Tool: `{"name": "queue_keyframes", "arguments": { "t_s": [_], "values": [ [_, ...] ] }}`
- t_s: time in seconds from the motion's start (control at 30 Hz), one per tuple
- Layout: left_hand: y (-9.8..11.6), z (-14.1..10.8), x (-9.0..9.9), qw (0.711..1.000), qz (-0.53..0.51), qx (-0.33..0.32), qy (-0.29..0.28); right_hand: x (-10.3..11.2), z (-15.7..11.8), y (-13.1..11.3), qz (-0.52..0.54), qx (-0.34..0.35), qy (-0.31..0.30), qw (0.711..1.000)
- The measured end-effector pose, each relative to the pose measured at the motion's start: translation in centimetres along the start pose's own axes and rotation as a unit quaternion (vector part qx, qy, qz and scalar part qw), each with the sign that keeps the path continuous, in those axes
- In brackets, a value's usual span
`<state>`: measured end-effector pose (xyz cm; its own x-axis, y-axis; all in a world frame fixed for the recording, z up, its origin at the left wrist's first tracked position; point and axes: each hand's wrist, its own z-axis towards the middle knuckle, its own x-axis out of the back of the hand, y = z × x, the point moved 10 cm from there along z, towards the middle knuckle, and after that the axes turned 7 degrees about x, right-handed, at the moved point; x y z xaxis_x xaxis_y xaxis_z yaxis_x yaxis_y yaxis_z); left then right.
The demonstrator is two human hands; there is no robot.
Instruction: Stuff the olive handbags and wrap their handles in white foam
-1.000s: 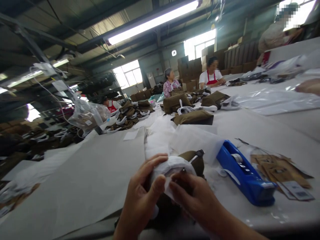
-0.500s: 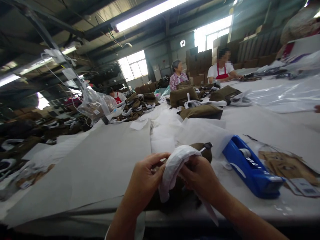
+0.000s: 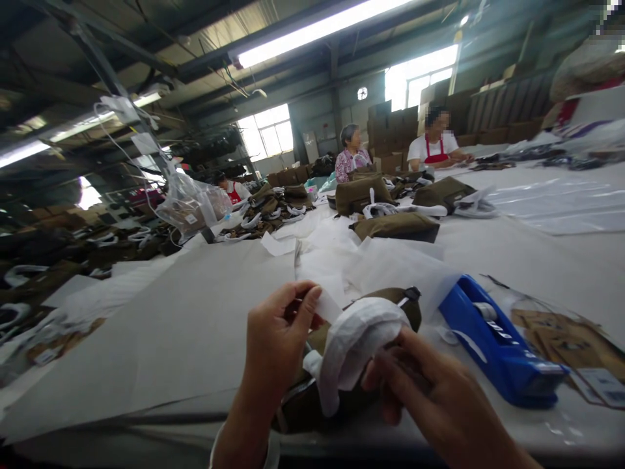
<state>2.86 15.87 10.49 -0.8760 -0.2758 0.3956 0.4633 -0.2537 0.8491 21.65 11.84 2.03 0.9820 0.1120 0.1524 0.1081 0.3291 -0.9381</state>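
An olive bag [image 3: 413, 314] sits at the near edge of the tabletop [image 3: 481, 253], its arched handle [image 3: 359, 332] covered in white wrapping and standing up between the two hands. The right hand [image 3: 427, 384] has its fingers bent closed on the right end of the handle. Just left of the handle, the left hand [image 3: 278, 339] pinches a small white piece [image 3: 331, 306] between thumb and fingers, the other fingers curled in; the piece looks like thin paper, though the blur makes that uncertain. Beyond the bag lies a translucent sheet [image 3: 407, 264]. To the right stands a blue tape dispenser [image 3: 502, 345], with brown tags [image 3: 561, 335] beside it. A grey sheet [image 3: 180, 319] covers the left part. Farther back are another olive bag [image 3: 398, 227], a heap of wrapped goods [image 3: 273, 203], and a co-worker in a red apron [image 3: 436, 151].
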Motion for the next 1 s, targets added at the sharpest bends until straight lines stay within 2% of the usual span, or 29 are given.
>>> {"name": "queue_keyframes", "arguments": {
  "t_s": [0.07, 0.13, 0.23, 0.3, 0.4, 0.53, 0.67, 0.73, 0.83, 0.9, 0.93, 1.0],
  "values": [
    [0.6, 0.1, -0.3, 1.000, -0.027, -0.005, -0.011, 1.7, -1.1, -0.8, 0.015, 0.022, 0.079, 0.997],
    [0.9, 0.2, -0.8, 0.997, -0.068, -0.001, -0.037, 2.4, -1.4, -1.4, 0.073, 0.032, 0.094, 0.992],
    [0.7, 0.4, -1.5, 0.990, -0.113, 0.022, -0.076, 1.5, -0.6, -2.5, 0.158, 0.059, -0.015, 0.986],
    [0.7, 0.4, -1.3, 0.991, -0.107, 0.028, -0.073, 0.8, -0.1, -2.9, 0.178, 0.062, -0.091, 0.978],
    [1.4, 0.2, -0.7, 0.997, -0.073, 0.008, -0.040, 0.7, 0.5, -2.7, 0.147, 0.056, -0.133, 0.979],
    [2.2, -0.1, -0.5, 0.997, -0.071, -0.015, -0.019, 1.0, 0.9, -3.3, 0.066, 0.092, -0.178, 0.977],
    [1.7, -0.1, -0.7, 0.995, -0.097, -0.005, -0.016, 0.4, 1.1, -3.8, 0.120, 0.084, -0.248, 0.958],
    [1.4, -0.1, -0.8, 0.994, -0.106, -0.003, -0.016, 0.6, 1.7, -4.1, 0.132, 0.090, -0.231, 0.960],
    [1.4, -0.1, -0.8, 0.993, -0.119, -0.005, -0.013, 1.9, 3.0, -4.9, 0.040, 0.136, -0.117, 0.983],
    [1.6, -0.1, -0.7, 0.992, -0.127, -0.008, -0.009, 2.6, 3.5, -6.4, -0.036, 0.188, -0.040, 0.981],
    [1.7, -0.2, -0.7, 0.992, -0.129, -0.011, -0.005, 2.6, 3.6, -7.0, -0.059, 0.207, -0.020, 0.976],
    [2.3, -0.4, -0.7, 0.992, -0.124, -0.023, 0.003, 2.0, 4.1, -7.4, -0.059, 0.209, -0.017, 0.976]
  ]
}}
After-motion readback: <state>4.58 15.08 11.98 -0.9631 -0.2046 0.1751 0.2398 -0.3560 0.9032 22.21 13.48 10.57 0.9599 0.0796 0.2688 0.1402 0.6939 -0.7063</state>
